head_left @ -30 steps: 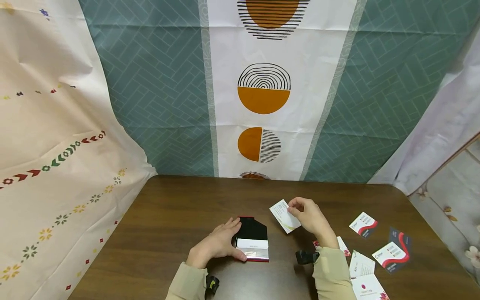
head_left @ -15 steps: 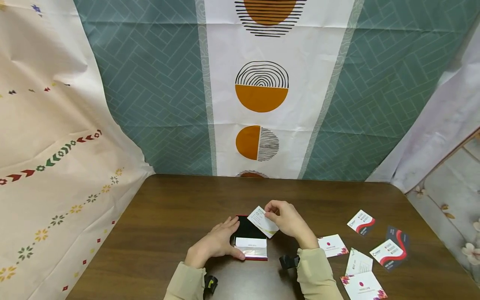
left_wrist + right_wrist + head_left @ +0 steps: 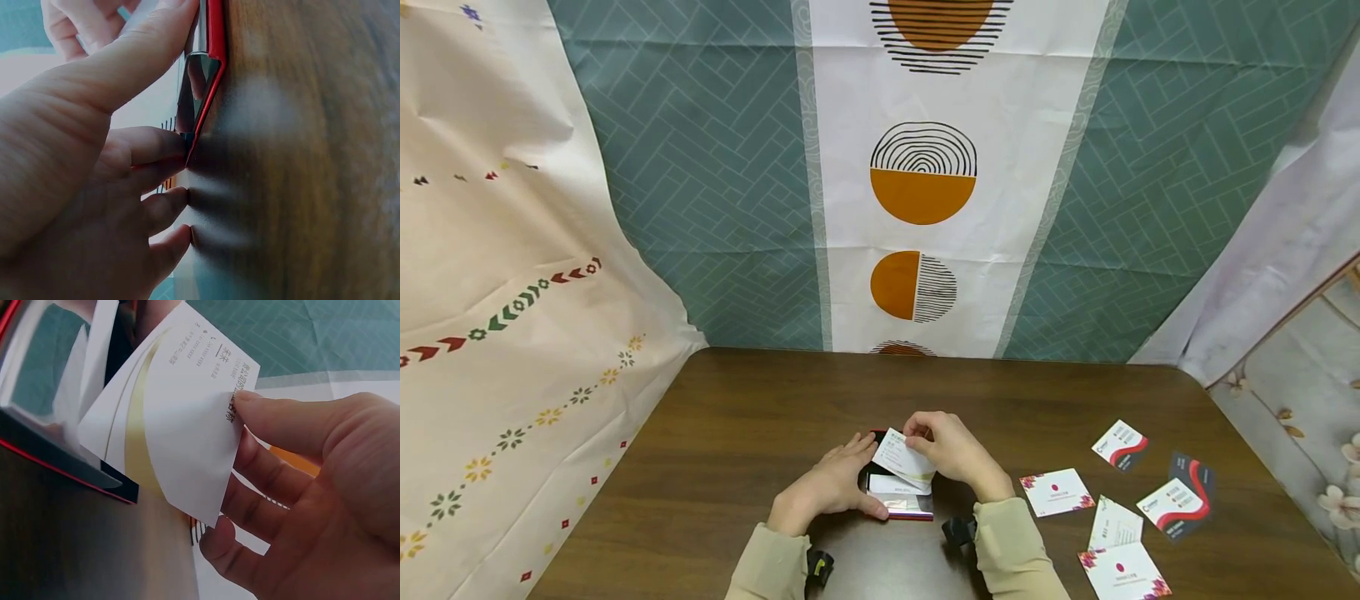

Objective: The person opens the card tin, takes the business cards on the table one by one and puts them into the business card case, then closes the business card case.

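A business card case (image 3: 910,506) with red edges and a shiny metal inside lies unfolded on the brown table. White cards (image 3: 891,485) show in its near part. My left hand (image 3: 831,489) rests along its left side, thumb on the metal part and the other fingers reaching out straight; two fingertips touch the table in the left wrist view. Between thumb and fingers my right hand (image 3: 953,454) pinches a white business card (image 3: 187,419) with a gold curve and dark print. This card is tilted above the case, its far corner over the case's inside.
To the right lie loose business cards: a floral-edged one (image 3: 1058,492), another floral one (image 3: 1123,571) overlapping a white card (image 3: 1115,525), and dark-and-white cards with red waves (image 3: 1180,504). Patterned cloths (image 3: 737,208) hang behind the table (image 3: 760,392).
My right hand has carried the business card leftward and toward me, from beside the case to over it. The left hand has stayed on the case.
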Available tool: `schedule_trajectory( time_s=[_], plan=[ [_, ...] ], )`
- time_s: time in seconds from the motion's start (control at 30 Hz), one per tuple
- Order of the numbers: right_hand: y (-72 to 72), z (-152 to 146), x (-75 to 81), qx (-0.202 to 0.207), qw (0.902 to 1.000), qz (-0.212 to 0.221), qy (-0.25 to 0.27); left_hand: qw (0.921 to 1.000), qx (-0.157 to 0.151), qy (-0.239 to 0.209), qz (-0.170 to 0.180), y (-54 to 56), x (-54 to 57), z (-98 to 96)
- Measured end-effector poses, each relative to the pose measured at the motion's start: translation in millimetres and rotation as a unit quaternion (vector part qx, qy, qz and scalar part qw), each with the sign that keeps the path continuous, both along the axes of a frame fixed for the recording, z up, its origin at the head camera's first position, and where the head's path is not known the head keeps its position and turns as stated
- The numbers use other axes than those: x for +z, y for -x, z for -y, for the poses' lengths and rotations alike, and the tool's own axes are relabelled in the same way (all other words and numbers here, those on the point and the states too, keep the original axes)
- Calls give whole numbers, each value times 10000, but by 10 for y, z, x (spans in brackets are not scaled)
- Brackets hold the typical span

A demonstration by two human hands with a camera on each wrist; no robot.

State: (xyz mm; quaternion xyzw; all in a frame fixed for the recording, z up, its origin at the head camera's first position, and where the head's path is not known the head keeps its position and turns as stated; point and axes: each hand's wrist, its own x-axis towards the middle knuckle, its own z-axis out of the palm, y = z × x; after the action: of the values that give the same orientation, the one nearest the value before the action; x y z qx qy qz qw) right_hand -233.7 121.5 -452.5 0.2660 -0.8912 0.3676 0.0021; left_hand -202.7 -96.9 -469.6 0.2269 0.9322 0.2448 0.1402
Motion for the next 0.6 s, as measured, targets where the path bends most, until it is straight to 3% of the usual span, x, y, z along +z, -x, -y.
schedule_trajectory(
  time_s=[0.33, 0.6],
  plan=[
    [-3, 69, -72, -34, 9992, 59, -383, 10000, 23, 8, 75, 1, 18, -5],
    [-45, 168, -105, 180, 9973, 45, -712, 10000, -39, 17, 44, -3, 4, 7]
  ],
)
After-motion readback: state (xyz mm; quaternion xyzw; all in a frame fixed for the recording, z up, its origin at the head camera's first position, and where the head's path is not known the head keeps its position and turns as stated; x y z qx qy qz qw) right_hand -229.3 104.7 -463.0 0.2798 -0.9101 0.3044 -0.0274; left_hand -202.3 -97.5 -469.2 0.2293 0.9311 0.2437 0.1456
